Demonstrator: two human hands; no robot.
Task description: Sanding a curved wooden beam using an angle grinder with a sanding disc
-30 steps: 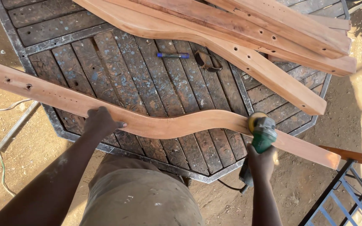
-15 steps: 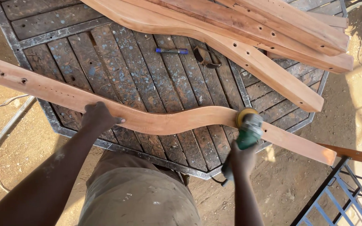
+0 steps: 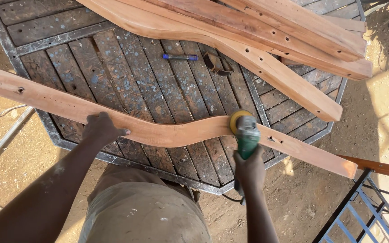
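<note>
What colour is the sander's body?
Green, with a yellow disc; the sander shows best in the head view.
</note>
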